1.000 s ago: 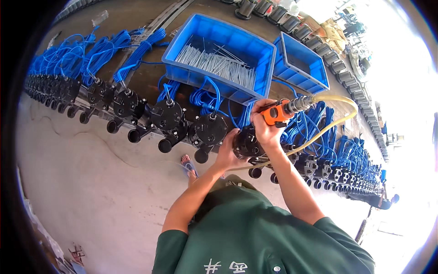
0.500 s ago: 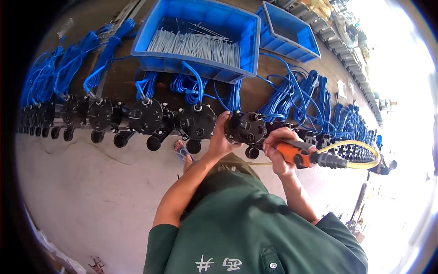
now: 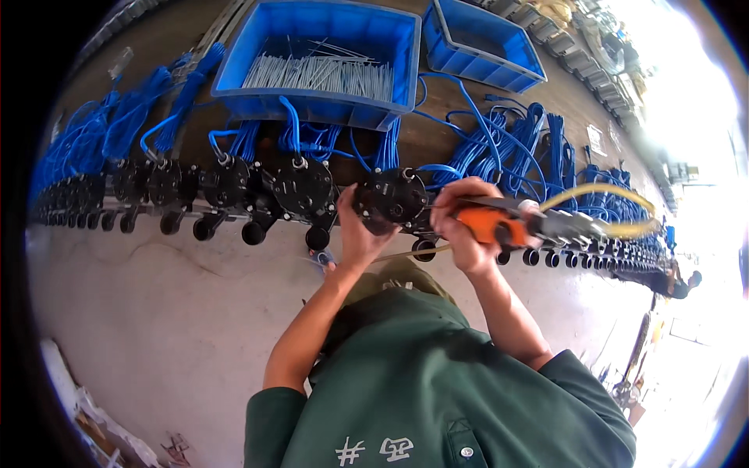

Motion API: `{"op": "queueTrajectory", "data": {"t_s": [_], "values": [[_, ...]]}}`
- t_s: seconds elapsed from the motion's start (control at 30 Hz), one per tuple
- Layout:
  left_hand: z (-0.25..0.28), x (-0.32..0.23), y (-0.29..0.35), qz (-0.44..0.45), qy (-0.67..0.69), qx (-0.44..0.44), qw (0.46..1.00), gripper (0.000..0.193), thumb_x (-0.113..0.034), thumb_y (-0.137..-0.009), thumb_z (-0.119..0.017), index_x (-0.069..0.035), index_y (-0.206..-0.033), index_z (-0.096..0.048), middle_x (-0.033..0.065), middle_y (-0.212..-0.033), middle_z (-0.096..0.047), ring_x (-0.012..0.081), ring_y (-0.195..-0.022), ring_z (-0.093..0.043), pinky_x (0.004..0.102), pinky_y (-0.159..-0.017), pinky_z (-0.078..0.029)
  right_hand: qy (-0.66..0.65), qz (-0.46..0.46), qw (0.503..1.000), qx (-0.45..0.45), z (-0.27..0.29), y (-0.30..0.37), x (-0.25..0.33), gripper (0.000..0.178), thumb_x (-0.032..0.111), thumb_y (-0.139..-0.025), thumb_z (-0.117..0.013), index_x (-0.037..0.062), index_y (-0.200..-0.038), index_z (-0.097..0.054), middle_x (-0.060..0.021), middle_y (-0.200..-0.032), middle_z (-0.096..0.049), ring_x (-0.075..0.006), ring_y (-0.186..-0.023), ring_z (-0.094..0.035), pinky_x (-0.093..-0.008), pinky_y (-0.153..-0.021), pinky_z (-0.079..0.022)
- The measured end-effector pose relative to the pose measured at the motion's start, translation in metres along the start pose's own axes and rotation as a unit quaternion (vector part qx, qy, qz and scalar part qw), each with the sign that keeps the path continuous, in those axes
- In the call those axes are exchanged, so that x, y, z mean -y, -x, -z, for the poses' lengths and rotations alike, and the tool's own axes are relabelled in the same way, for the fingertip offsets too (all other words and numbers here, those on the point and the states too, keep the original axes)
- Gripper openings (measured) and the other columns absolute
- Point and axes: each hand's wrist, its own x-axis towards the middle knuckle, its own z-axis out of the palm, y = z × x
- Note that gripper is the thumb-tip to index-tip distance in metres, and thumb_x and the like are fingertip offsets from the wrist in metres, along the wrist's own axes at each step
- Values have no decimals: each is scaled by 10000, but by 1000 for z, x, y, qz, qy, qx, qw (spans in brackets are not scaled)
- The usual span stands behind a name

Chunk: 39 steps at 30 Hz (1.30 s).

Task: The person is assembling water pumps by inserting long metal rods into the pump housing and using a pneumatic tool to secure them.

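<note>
A black round pump-like housing stands in the row along the bench edge, its flat round face now toward me. My left hand is closed around the near left side of this housing. My right hand grips an orange air screwdriver, smeared by motion, just right of the housing. The tool's thin front end lies close to the housing's right side; whether it touches a screw I cannot tell. From its back end a yellow air hose loops to the right.
Similar black housings with blue cables line the bench edge on both sides. Coiled blue cables lie behind them. A blue bin of thin white sticks and another blue bin stand farther back. At far right is another person.
The housing at my left hand has turned so that its round face shows more fully. The screwdriver remains in my right hand, now blurred. The whole view has shifted somewhat.
</note>
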Motion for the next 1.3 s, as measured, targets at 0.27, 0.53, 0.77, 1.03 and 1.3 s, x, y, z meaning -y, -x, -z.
{"op": "queueTrajectory", "data": {"t_s": [0.27,0.53,0.77,1.03,1.3], "values": [[-65,-29,100,69,-54,33,996,233,-82,-867,-743,-12,-1068,-650,128,-867,-648,279,-721,-648,377,-630,-515,82,212,966,120,85,12,56,341,88,-828,-681,-82,-1104,-576,-178,-917,-622,-156,-611,-597,-300,-593,-527],[-107,-32,102,128,-106,-75,983,90,-102,-896,-682,-34,-947,-712,155,-871,-675,385,-733,-661,463,-629,-519,-54,28,984,165,101,24,18,363,-48,-761,-556,-33,-1121,-594,-124,-924,-653,-137,-714,-619,-282,-657,-526],[-110,-25,106,118,-194,-40,973,169,-66,-809,-677,-82,-971,-722,140,-868,-688,361,-765,-676,442,-674,-550,-14,59,980,189,73,5,-13,317,-52,-767,-578,4,-1079,-598,-75,-911,-616,-150,-701,-591,-309,-692,-514],[-109,-22,111,126,-165,26,978,106,-79,-844,-644,-48,-928,-701,121,-911,-658,345,-848,-660,449,-717,-548,-16,-8,988,152,97,3,-64,316,13,-805,-586,12,-1120,-566,-80,-971,-599,-137,-709,-568,-278,-649,-507],[-100,-28,105,126,-171,44,976,141,-94,-859,-657,-49,-982,-712,134,-928,-660,361,-836,-662,460,-729,-544,-30,41,982,180,87,10,-52,286,-63,-743,-582,5,-1020,-591,-54,-874,-616,-110,-734,-595,-238,-681,-497]]}}
